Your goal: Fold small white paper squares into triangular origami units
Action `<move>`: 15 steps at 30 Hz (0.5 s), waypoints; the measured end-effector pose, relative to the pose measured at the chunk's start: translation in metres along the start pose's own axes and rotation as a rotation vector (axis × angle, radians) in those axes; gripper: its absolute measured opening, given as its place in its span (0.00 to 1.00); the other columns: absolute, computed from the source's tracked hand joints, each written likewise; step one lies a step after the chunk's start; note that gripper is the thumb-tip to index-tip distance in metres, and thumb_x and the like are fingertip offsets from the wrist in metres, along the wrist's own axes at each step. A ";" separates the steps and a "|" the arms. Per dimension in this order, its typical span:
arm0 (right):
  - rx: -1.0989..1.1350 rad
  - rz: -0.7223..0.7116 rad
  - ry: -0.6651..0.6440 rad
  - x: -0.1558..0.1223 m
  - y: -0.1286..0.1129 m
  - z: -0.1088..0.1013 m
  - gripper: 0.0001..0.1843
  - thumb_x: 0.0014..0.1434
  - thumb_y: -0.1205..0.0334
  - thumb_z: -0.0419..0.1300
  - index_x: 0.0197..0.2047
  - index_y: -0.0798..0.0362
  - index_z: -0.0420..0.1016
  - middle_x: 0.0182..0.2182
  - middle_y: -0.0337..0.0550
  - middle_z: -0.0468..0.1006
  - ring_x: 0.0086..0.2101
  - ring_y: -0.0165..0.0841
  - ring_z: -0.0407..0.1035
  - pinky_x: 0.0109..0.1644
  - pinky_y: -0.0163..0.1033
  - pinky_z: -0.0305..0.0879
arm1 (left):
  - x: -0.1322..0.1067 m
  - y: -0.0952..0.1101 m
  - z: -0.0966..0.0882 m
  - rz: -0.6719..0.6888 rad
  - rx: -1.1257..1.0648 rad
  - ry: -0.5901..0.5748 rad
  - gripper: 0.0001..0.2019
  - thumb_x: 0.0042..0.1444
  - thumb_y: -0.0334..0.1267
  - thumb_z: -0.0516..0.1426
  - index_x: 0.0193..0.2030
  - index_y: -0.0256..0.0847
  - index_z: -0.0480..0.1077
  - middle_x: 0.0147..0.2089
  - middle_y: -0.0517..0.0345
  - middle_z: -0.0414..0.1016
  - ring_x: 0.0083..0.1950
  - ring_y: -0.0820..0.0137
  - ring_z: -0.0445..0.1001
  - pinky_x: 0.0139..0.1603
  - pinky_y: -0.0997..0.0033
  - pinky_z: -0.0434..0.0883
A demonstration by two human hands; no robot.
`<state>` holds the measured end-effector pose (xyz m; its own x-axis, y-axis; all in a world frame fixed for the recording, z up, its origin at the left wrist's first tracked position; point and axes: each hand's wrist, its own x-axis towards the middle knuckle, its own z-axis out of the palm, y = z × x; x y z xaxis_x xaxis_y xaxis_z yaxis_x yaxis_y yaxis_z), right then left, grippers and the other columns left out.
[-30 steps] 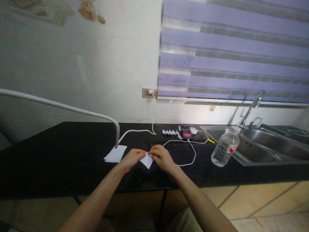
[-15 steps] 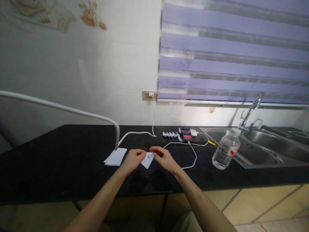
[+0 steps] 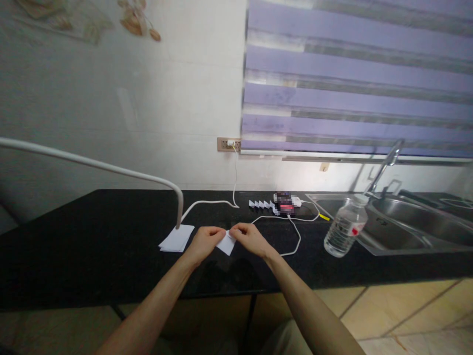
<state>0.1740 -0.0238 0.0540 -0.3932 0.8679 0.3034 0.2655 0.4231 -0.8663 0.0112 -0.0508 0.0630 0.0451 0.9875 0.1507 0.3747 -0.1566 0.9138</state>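
Left hand [image 3: 204, 242] and right hand [image 3: 252, 239] both pinching one small white paper piece [image 3: 226, 245], thumbs and fingers closed on its far edge; the paper sits between the two hands, near edge of the tabletop [image 3: 92, 261] side, with a corner pointing back toward the person. Fingertips cover the top of it, so can't tell how it's folded there. Paper stack [image 3: 179, 237] lies just left of the left hand, sheets slightly fanned; a white tube [image 3: 92, 164] comes in from the left and bends down to the stack, contact unclear. Beyond the right hand: a row of small folded papers [image 3: 261, 204], right end up against a blurred-out device [image 3: 284, 203] with a white cable [image 3: 300, 236] looping back near that hand. Clear bottle [image 3: 345, 224] stands well off to the right of the right hand, next to the sink [image 3: 364, 246]
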 end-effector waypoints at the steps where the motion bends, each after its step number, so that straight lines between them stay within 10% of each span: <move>1: 0.007 0.006 0.000 0.000 0.000 0.000 0.12 0.52 0.61 0.53 0.28 0.58 0.74 0.23 0.37 0.71 0.26 0.27 0.62 0.30 0.31 0.56 | 0.000 0.000 0.000 -0.007 -0.014 -0.003 0.15 0.45 0.44 0.54 0.28 0.34 0.75 0.25 0.58 0.74 0.28 0.70 0.67 0.27 0.74 0.60; 15: 0.106 0.013 -0.009 0.001 0.007 -0.004 0.13 0.53 0.58 0.53 0.29 0.58 0.74 0.23 0.37 0.71 0.27 0.27 0.62 0.30 0.31 0.57 | -0.002 0.003 0.000 -0.021 -0.060 0.003 0.15 0.45 0.44 0.55 0.30 0.34 0.76 0.27 0.56 0.76 0.29 0.69 0.68 0.27 0.74 0.60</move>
<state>0.1786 -0.0195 0.0499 -0.3979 0.8708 0.2887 0.1761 0.3813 -0.9075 0.0121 -0.0530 0.0654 0.0355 0.9906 0.1324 0.3192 -0.1368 0.9378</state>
